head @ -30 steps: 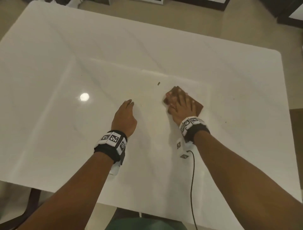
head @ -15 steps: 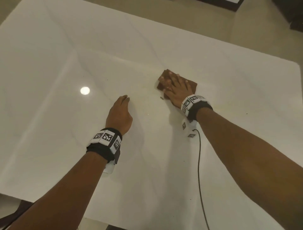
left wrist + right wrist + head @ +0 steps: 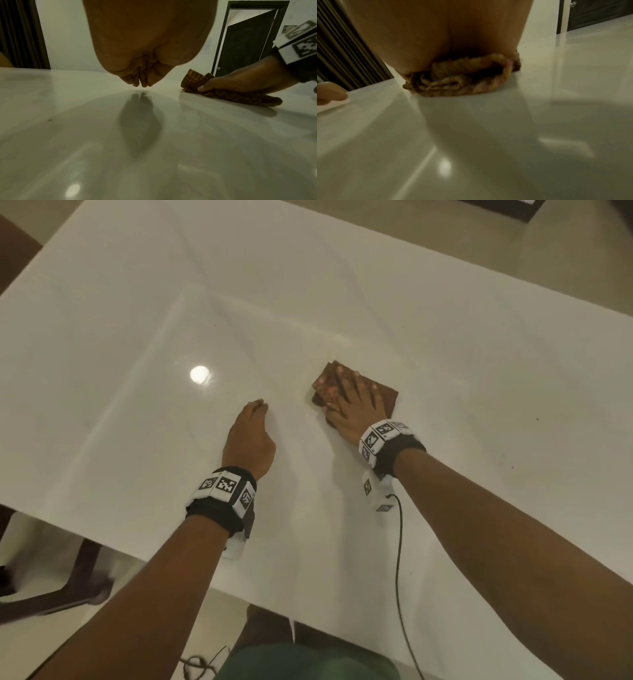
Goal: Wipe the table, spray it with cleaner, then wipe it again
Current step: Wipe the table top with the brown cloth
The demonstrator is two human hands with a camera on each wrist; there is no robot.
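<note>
A folded brown checked cloth (image 3: 387, 398) lies on the glossy white table (image 3: 308, 302), a little right of centre. My right hand (image 3: 349, 402) lies flat on top of it, fingers spread and straight, pressing it down. In the left wrist view the right hand (image 3: 240, 82) covers the cloth (image 3: 240, 98), whose far corner sticks up. In the right wrist view the cloth (image 3: 464, 79) bunches under the palm. My left hand (image 3: 253, 426) rests beside it on the bare table, touching the surface with its fingertips (image 3: 142, 83) and holding nothing.
A black cable (image 3: 399, 559) trails from my right wrist over the near table edge. Small dark specks (image 3: 537, 419) lie to the right. A dark chair frame (image 3: 78, 577) stands below the table's left corner. A lamp reflection (image 3: 199, 374) shines left of my hands.
My right hand slid the cloth away from me across the table, then drew it back a little. The left hand stayed where it was.
</note>
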